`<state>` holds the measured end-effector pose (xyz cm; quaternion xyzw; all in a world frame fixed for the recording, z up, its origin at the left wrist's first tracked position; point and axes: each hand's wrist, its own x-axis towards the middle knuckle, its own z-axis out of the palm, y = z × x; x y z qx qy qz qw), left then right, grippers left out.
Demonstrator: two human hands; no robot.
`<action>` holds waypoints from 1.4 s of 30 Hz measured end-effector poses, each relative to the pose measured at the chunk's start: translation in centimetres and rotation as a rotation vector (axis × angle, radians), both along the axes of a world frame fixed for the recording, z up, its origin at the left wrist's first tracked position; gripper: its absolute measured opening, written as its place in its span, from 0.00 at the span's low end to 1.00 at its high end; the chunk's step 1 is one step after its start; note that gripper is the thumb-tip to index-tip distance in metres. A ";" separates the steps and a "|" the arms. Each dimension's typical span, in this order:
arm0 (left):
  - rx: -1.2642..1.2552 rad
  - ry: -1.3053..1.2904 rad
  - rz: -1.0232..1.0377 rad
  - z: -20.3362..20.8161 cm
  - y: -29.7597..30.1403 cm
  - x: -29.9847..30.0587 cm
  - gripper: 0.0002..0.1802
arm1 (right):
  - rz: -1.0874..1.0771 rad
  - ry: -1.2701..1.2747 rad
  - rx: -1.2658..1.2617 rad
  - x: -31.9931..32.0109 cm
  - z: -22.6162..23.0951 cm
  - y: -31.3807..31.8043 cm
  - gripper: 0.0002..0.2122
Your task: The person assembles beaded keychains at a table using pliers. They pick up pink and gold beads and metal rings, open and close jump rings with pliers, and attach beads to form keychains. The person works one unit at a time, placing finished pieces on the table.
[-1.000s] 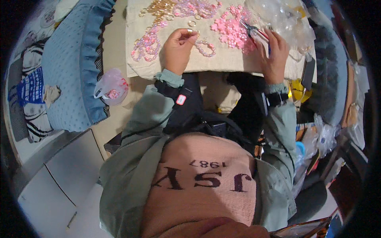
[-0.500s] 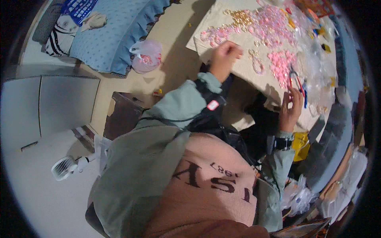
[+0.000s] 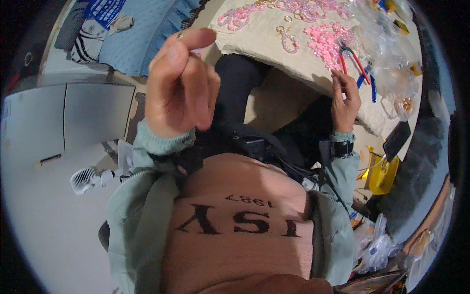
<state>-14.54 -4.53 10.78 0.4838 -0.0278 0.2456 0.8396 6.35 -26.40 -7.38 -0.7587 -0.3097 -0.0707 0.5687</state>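
My left hand point(image 3: 183, 85) is raised close to me, left of the table, with its fingers curled in. A small pinkish glint shows between the fingers, too little to name. At the table's near edge, my right hand point(image 3: 346, 100) has loosely bent fingers, with no held thing visible. Its fingertips are beside the handle ends of red-handled pliers point(image 3: 355, 61); contact cannot be made out. A blue-handled tool point(image 3: 367, 84) lies just right of them. Beyond are a pile of pink beads point(image 3: 323, 43) and a short beaded strand point(image 3: 290, 44) with gold-coloured rings.
More pink strands point(image 3: 237, 18) lie along the far side of the cloth-covered table point(image 3: 259, 46). Clear plastic bags point(image 3: 387, 54) crowd its right side. A dark phone-like slab point(image 3: 396, 139) is at the right edge, above a yellow container point(image 3: 382, 174). A small white fan point(image 3: 85, 180) stands left.
My left hand has moved from the table edge left and up toward me, now looking much larger. My right hand stays by the red-handled pliers. The whole view has shifted.
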 end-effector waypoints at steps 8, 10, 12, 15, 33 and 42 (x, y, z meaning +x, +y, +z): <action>0.653 -0.229 -0.198 6.9 -4.9 -2.4 0.06 | 0.120 0.058 -0.040 0.0 -2.4 -0.8 0.07; 0.661 -0.285 -0.236 7.7 -5.0 -3.5 0.12 | 0.142 0.087 -0.067 -0.3 -2.5 -1.0 0.08; 0.626 -0.299 -0.284 7.8 -3.7 -3.8 0.12 | 0.166 0.162 -0.099 -0.4 -2.3 -0.8 0.08; 0.448 -0.242 -0.017 4.3 -1.8 -3.9 0.09 | 0.169 0.067 -0.099 -0.5 -1.7 0.0 0.08; 0.128 1.243 0.768 -61.3 9.4 3.4 0.01 | 0.270 -0.247 -0.690 0.9 -0.1 10.5 0.05; 0.330 1.645 0.677 -69.0 9.2 6.8 0.05 | 0.294 -0.162 -0.625 1.0 -0.7 9.8 0.03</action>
